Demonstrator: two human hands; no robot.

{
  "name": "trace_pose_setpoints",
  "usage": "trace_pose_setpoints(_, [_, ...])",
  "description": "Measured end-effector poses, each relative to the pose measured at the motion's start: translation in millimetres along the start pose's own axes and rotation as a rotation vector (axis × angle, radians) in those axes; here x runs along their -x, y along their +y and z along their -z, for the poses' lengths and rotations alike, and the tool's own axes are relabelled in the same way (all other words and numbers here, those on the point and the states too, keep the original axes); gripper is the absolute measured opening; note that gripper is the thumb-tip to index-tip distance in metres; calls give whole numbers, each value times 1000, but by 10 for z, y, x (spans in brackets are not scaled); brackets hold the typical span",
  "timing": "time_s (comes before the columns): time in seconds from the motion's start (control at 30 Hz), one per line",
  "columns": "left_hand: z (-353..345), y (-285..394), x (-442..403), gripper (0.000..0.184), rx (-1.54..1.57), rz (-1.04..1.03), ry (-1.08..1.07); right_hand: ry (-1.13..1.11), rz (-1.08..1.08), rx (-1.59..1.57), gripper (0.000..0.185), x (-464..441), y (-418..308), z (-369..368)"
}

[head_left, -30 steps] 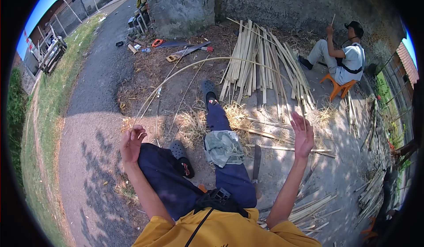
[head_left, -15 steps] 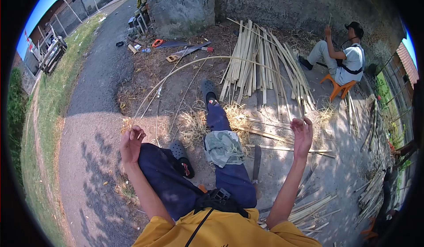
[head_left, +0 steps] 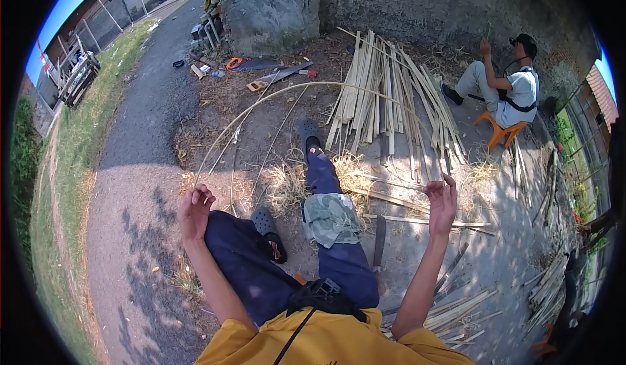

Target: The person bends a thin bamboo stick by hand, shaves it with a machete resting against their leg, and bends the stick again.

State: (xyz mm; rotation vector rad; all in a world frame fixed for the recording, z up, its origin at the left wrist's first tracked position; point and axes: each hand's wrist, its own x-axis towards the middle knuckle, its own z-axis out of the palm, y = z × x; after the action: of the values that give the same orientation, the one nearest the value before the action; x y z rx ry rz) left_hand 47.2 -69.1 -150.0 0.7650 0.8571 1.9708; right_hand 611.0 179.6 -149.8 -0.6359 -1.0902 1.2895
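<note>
A thin bamboo strip (head_left: 261,101) bends into a wide arch in front of me, its top reaching out over the ground. My left hand (head_left: 195,210) is closed around one end, fingers curled. The other end comes down to my right hand (head_left: 441,203), where thumb and fingers pinch it, palm turned up. Between my hands, a camouflage cloth (head_left: 331,219) lies over my outstretched leg. A long flat blade (head_left: 380,242) rests on the ground beside that leg, its handle end near my thigh.
Split bamboo strips (head_left: 365,97) lie in a large heap ahead. Two handsaws (head_left: 283,75) are on the dirt, with curly shavings (head_left: 285,185) around my feet. More strips (head_left: 450,316) lie at lower right. Another person (head_left: 518,84) sits on an orange stool (head_left: 499,132), holding a strip.
My right hand has shifted slightly left and down, with its fingers changing position on the strip. The left hand stays about where it was, and the arch keeps nearly the same shape.
</note>
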Motion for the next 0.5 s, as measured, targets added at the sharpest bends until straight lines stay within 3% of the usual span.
trace_pose_setpoints(0.5, [1,10,-8,38,20,27,5,12,-1,-1,36,5,-48,28])
